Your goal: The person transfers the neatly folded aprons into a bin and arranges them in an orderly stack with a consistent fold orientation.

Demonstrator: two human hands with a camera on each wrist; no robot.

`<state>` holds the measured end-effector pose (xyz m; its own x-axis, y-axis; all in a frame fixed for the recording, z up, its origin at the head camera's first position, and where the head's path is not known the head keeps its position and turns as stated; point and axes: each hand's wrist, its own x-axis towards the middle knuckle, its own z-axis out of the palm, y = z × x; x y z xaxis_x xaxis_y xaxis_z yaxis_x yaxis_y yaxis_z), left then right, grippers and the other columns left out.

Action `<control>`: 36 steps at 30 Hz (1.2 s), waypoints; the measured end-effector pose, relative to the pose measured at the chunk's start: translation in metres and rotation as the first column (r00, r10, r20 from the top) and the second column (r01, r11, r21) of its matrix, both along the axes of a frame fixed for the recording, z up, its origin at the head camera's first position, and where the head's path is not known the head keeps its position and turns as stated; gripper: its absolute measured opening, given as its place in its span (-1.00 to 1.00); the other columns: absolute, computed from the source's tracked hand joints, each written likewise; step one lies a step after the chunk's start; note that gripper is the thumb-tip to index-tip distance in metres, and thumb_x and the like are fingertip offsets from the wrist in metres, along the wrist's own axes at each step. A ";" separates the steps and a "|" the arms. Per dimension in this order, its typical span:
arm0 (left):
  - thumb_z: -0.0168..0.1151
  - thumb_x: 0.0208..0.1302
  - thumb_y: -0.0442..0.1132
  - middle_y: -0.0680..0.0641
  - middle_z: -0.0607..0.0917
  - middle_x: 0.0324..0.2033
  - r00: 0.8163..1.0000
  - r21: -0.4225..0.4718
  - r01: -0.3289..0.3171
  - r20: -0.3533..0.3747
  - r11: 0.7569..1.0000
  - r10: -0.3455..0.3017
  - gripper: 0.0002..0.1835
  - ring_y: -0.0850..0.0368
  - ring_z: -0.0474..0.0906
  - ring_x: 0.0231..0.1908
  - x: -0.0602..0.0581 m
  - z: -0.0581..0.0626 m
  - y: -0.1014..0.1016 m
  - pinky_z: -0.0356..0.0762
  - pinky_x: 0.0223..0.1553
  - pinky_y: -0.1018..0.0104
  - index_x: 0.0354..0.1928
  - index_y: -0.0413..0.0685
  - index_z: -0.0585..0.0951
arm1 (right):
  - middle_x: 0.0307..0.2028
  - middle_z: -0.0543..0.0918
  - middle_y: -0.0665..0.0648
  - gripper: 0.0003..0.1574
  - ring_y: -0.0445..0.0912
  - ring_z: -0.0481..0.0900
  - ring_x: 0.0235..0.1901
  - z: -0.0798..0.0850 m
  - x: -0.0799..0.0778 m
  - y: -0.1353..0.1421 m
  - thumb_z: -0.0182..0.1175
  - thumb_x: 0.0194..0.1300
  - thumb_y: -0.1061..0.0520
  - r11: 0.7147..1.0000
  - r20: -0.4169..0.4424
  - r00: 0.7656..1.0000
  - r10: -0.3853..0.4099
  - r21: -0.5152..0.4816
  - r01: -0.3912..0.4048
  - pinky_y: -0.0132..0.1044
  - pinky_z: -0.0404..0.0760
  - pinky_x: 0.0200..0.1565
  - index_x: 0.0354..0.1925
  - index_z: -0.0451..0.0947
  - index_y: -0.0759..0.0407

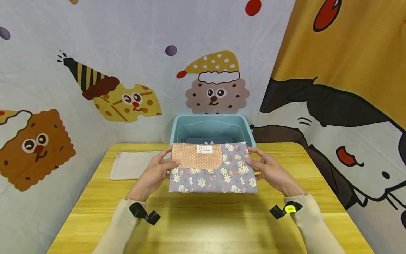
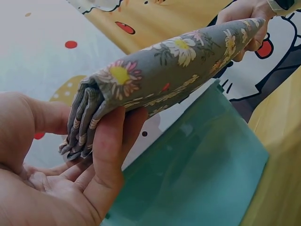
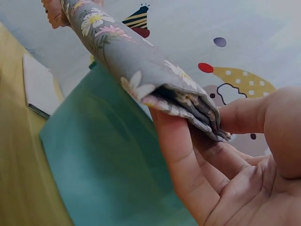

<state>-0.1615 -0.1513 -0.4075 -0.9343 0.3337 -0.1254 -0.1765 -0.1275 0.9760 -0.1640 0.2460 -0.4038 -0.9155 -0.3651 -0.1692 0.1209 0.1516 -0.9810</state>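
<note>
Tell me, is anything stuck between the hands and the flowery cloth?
Nothing that shows: the left hand and right hand pinch the folded cloth directly by its two ends. The blue bin sits beyond it.

The bin stands at the far side of the bench, near the middle of its width, with the backdrop directly behind. A second item lies inside the bin, partly hidden. The folded cloth is held above the bench, before the bin: left hand at its left end, right hand at its right. A flat piece lies on the bench, left of the bin, partly behind the left hand.
</note>
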 end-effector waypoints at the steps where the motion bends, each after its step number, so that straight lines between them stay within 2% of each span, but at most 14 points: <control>1: 0.23 0.45 -0.30 0.04 0.78 -0.12 1.000 -0.005 -0.009 0.001 1.000 0.009 -0.15 0.18 0.75 -0.25 -0.002 0.002 0.001 0.70 -0.29 0.28 0.63 0.06 0.01 | -0.04 0.79 0.06 -0.21 -0.01 0.80 -0.15 0.002 -0.003 0.000 0.08 0.59 -0.04 1.000 -0.005 1.000 -0.002 0.004 0.002 -0.05 0.79 -0.19 0.59 0.00 0.01; 6: 0.22 0.46 -0.28 0.07 0.78 -0.24 0.999 -0.042 -0.034 -0.001 0.999 0.034 -0.16 0.21 0.71 -0.27 -0.016 0.012 0.004 0.66 -0.23 0.27 0.63 0.09 0.01 | -0.08 0.80 0.04 -0.26 -0.04 0.80 -0.16 0.013 -0.016 0.001 0.06 0.61 -0.04 1.000 -0.028 1.000 -0.012 0.020 0.013 -0.08 0.79 -0.17 0.57 0.03 0.01; 13: 0.22 0.44 -0.25 0.15 0.66 -0.37 0.998 -0.090 -0.064 -0.021 0.994 0.062 -0.19 0.28 0.54 -0.30 -0.036 0.020 0.006 0.42 -0.31 0.36 0.62 0.12 0.08 | -0.11 0.79 0.05 -0.27 -0.06 0.80 -0.17 0.026 -0.033 -0.001 0.05 0.61 0.00 0.997 -0.074 0.997 -0.033 0.061 0.037 -0.13 0.79 -0.17 0.57 0.04 0.09; 16: 0.22 0.44 -0.24 0.14 0.65 -0.32 0.998 -0.110 -0.064 -0.029 0.992 0.061 -0.20 0.26 0.54 -0.29 -0.046 0.024 0.006 0.46 -0.29 0.33 0.61 0.14 0.10 | -0.11 0.78 0.06 -0.27 -0.08 0.79 -0.17 0.031 -0.040 -0.001 0.05 0.61 0.01 0.995 -0.073 0.996 -0.056 0.084 0.062 -0.13 0.78 -0.17 0.57 0.07 0.09; 25: 0.16 0.50 -0.24 0.01 0.68 -0.11 0.998 -0.137 -0.055 -0.042 0.989 0.050 -0.21 0.21 0.71 -0.28 -0.078 0.036 0.009 0.67 -0.23 0.28 0.64 0.07 0.03 | 0.00 0.65 0.13 -0.24 -0.11 0.76 -0.18 0.047 -0.065 -0.003 0.06 0.60 -0.01 0.989 -0.055 0.995 -0.078 0.124 0.084 -0.18 0.77 -0.15 0.59 0.05 0.08; 30: 0.15 0.51 -0.24 -0.04 0.64 0.02 0.997 -0.170 -0.067 -0.037 0.983 0.062 -0.25 0.16 0.68 -0.06 -0.094 0.042 0.013 0.66 -0.08 0.21 0.63 0.10 0.09 | -0.03 0.65 0.10 -0.27 -0.15 0.73 -0.20 0.051 -0.083 -0.002 0.03 0.61 -0.02 0.987 -0.029 0.996 -0.080 0.138 0.083 -0.23 0.74 -0.16 0.57 0.07 0.10; 36: 0.15 0.52 -0.22 -0.21 0.55 0.29 0.998 -0.206 -0.059 -0.027 0.977 0.055 -0.24 -0.09 0.46 0.35 -0.112 0.047 0.015 0.49 0.30 -0.10 0.64 0.09 0.07 | 0.06 0.59 0.11 -0.24 -0.15 0.71 -0.14 0.056 -0.099 -0.002 0.04 0.60 -0.06 0.979 -0.006 0.996 -0.087 0.184 0.086 -0.22 0.72 -0.09 0.58 0.03 0.07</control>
<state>-0.2739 -0.1365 -0.3607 -0.9543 0.2486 -0.1661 -0.1540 0.0678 0.9858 -0.2635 0.2444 -0.3482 -0.9418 -0.2472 -0.2277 0.1432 0.3180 -0.9372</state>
